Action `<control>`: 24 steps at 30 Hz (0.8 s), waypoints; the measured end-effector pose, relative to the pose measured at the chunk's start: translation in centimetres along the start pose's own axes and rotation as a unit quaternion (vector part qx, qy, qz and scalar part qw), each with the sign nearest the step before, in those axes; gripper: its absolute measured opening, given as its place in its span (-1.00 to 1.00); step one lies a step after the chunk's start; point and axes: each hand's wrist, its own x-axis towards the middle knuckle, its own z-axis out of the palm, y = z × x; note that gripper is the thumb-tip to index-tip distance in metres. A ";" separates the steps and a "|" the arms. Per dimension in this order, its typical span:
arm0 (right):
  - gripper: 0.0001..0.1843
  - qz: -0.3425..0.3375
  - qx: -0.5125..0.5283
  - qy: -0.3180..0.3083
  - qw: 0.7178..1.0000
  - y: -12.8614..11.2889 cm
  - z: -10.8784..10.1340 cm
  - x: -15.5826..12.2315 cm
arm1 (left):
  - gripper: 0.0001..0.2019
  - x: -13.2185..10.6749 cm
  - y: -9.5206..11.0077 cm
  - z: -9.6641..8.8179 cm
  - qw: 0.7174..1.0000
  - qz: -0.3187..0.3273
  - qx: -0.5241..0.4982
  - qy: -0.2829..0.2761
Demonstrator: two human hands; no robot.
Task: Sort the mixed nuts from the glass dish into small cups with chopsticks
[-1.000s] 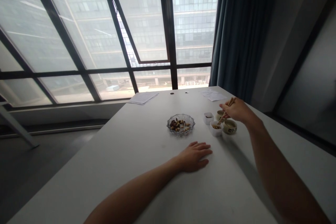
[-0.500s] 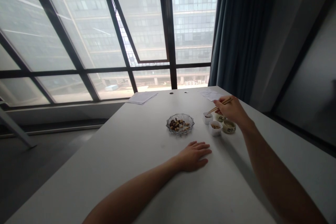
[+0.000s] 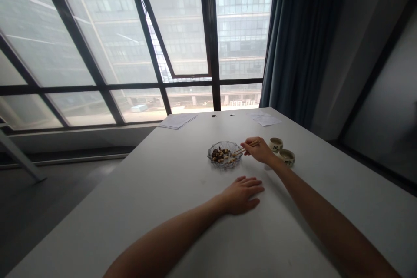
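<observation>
My right hand (image 3: 259, 150) is closed around a pair of wooden chopsticks (image 3: 245, 148). Their tips reach over the right side of a clear glass bowl (image 3: 224, 167) with a jagged rim. Dark and pale small pieces (image 3: 220, 155), like nuts or beans, lie in that bowl. Whether the tips pinch a piece is too small to tell. My left hand (image 3: 243, 195) rests flat on the white table, fingers spread, in front of the bowl. Two ceramic cups with dark characters, a rear cup (image 3: 276, 144) and a front cup (image 3: 286, 157), stand right of my right hand, which hides the small white containers.
Loose paper sheets (image 3: 177, 121) lie at the table's far left corner, with more paper (image 3: 265, 118) at the far right. Large windows (image 3: 182, 34) rise behind the white table (image 3: 137, 195). A dark blue curtain (image 3: 293, 52) hangs at the right.
My right hand has moved left with the chopsticks, from above the small white containers to the glass bowl. It now covers those containers. My left hand stays in place.
</observation>
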 end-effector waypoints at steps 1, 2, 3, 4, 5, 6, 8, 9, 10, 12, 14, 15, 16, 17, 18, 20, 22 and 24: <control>-0.65 0.003 0.007 0.001 1.000 0.2 0.1 0.0 | -0.52 0.0 0.0 0.0 1.000 0.000 0.001 -0.001; -0.65 0.007 0.014 0.000 1.000 0.4 0.2 0.0 | -0.52 0.0 0.1 0.0 1.000 -0.001 0.001 -0.002; -0.64 0.009 0.021 -0.001 1.000 0.6 0.2 0.1 | -0.52 0.0 0.1 0.0 1.000 -0.002 0.002 -0.002; -0.63 0.011 0.026 -0.003 1.000 0.8 0.3 0.1 | -0.52 0.0 0.1 0.0 1.000 -0.003 0.002 -0.003; -0.62 0.012 0.031 -0.006 0.999 1.0 0.4 0.1 | -0.52 0.0 0.1 0.0 1.000 -0.003 0.002 -0.003; -0.60 0.012 0.037 -0.009 0.999 1.2 0.5 0.1 | -0.52 0.0 0.1 0.0 1.000 -0.003 0.001 -0.002; -0.57 0.014 0.047 -0.009 0.999 1.4 0.6 0.1 | -0.52 0.0 0.1 0.0 1.000 -0.003 0.001 0.000; -0.55 0.016 0.051 -0.007 0.999 1.5 0.6 0.1 | -0.52 0.0 0.1 0.0 1.000 -0.003 0.001 0.000; -0.53 0.018 0.051 -0.003 0.999 1.5 0.7 0.1 | -0.52 0.0 0.1 0.0 1.000 -0.004 0.002 0.000; -0.51 0.023 0.048 0.007 0.999 1.4 0.8 0.1 | -0.51 0.0 0.1 0.0 1.000 -0.005 0.003 -0.002; -0.49 0.024 0.045 0.016 0.999 1.1 0.7 0.1 | -0.51 0.0 0.1 -0.1 1.000 -0.005 0.006 -0.004; -0.49 0.021 0.044 0.018 0.999 0.8 0.6 0.1 | -0.51 0.0 0.1 -0.1 1.000 -0.005 0.007 -0.005; -0.49 0.017 0.044 0.021 0.999 0.5 0.4 0.1 | -0.51 0.0 0.1 -0.1 1.000 -0.005 0.009 -0.006; -0.49 0.012 0.045 0.024 0.999 0.1 0.1 0.1 | -0.51 0.0 0.2 -0.1 1.000 -0.004 0.010 -0.007; -0.50 0.007 0.047 0.032 0.998 -0.3 -0.4 0.2 | -0.51 0.0 0.2 -0.2 1.000 -0.004 0.011 -0.007; -0.51 -0.002 0.056 0.057 0.997 -1.3 -1.8 0.3 | -0.51 0.0 0.1 -0.2 1.000 -0.005 0.010 -0.007; -0.53 -0.006 0.061 0.099 0.993 -2.3 -3.9 0.4 | -0.52 0.0 0.1 -0.2 1.000 -0.006 0.008 -0.006; -0.53 -0.002 0.053 0.158 0.986 -3.0 -6.6 0.3 | -0.52 0.0 0.1 -0.2 1.000 -0.004 0.004 -0.007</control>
